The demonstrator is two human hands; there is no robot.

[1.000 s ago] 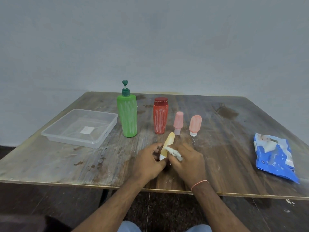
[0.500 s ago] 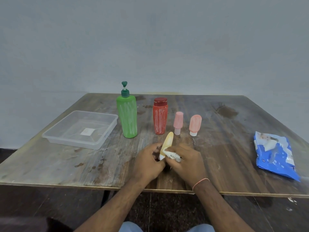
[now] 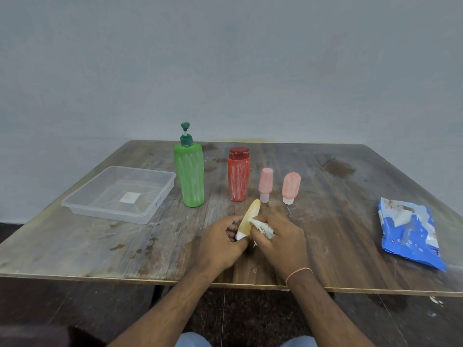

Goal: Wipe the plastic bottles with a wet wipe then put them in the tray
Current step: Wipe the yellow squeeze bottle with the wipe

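Your left hand [image 3: 221, 242] grips the small yellow bottle [image 3: 249, 217] low down by its white cap, its rounded end tilted up and away, just near of the red bottle [image 3: 238, 180]. Your right hand [image 3: 280, 236] pinches the bunched wet wipe [image 3: 261, 227] against the bottle's right side. Turn the bottle in your left fingers as you rub, so the wipe reaches every face, including the part your grip covers. 4 bottles stand upright farther back, all streaked white: the green pump bottle [image 3: 189, 175], the red one and 2 small pink bottles [image 3: 265, 184]. The clear tray [image 3: 150, 214] at far left holds no bottle yet.
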